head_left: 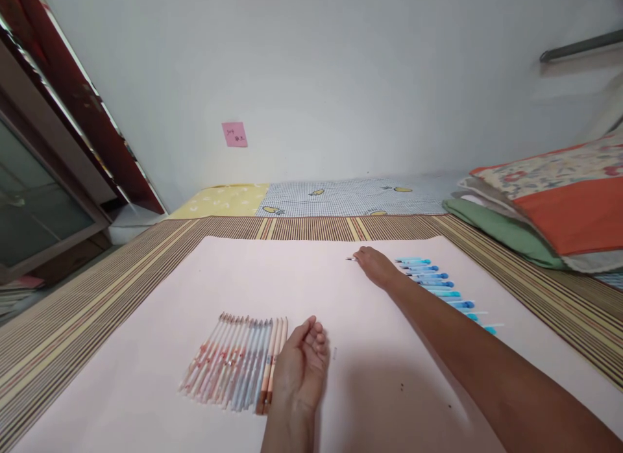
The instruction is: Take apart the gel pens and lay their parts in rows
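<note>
A row of slim pens (pixel 238 359) lies side by side on the pale pink sheet (pixel 146 349), their tips facing away from me. My left hand (pixel 305 362) rests just right of that row, palm turned sideways and fingers loosely curled, with nothing visible in it. Farther off, my right hand (pixel 372 265) pinches a pen (pixel 354 259); only its pale tip end shows left of the fingers. Blue pens with rounded ends (pixel 440 284) form a second row by my right forearm, which partly covers it.
A small clear piece (pixel 335 354) lies right of my left hand, with dark specks (pixel 402 387) nearer me. Under the sheet is a striped mat (pixel 160 245). Folded bedding (pixel 549 213) is piled at the right. A pink note (pixel 234 134) is on the wall.
</note>
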`<state>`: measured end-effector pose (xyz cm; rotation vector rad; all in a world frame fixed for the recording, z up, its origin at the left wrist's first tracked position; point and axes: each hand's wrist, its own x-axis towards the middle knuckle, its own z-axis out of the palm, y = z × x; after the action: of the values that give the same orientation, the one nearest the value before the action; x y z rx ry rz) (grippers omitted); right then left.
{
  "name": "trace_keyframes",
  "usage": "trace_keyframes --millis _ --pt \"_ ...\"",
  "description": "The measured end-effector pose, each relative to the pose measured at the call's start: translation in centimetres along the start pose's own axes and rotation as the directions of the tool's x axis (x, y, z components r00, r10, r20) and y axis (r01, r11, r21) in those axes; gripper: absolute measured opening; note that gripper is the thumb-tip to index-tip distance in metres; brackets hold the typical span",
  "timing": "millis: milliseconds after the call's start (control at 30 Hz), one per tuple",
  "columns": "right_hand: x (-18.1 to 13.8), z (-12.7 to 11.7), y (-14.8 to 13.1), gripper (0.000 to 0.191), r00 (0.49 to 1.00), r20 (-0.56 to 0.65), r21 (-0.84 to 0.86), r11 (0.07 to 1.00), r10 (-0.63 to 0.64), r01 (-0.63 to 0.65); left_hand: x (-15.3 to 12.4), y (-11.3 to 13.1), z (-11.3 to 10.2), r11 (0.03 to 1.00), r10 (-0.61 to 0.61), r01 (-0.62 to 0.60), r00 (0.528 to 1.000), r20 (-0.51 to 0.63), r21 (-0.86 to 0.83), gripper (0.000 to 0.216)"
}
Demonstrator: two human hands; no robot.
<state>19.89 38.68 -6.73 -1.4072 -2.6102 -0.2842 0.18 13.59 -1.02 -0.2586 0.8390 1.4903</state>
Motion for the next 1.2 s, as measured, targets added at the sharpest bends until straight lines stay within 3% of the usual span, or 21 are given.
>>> trace_keyframes --millis 200,600,800,933,1200 --pt "0.9 -0.4 0.1 0.026 0.997 0.027 -0.039 0.997 -0.067 0.068 0.2 -0.1 -0.2 1.0 -0.007 0.007 1.0 0.006 0.015 0.013" --pt "-0.2 -1.1 0.9 0.026 0.999 0.051 -0.005 1.0 0.001 0.0 0.4 -0.1 -0.4 1.0 -0.007 0.007 1.0 0.019 0.012 0.011" --pt "-0.9 -1.6 0.8 0.025 0.997 0.01 0.096 0.993 0.072 -0.073 0.0 0.2 -0.1 1.0 0.002 -0.002 1.0 0.017 -0.018 0.022" --pt "-2.0 -1.8 1.5 0.036 0.988 -0.034 0.148 0.978 0.154 -0.147 -0.1 0.2 0.0 1.0 -0.006 0.006 1.0 0.006 -0.009 0.019" --pt "-3.2 -1.3 3.3 0.031 0.961 -0.002 0.169 0.947 0.276 -0.272 -0.1 0.2 0.0 1.0 -0.006 0.006 1.0 0.014 -0.017 0.019"
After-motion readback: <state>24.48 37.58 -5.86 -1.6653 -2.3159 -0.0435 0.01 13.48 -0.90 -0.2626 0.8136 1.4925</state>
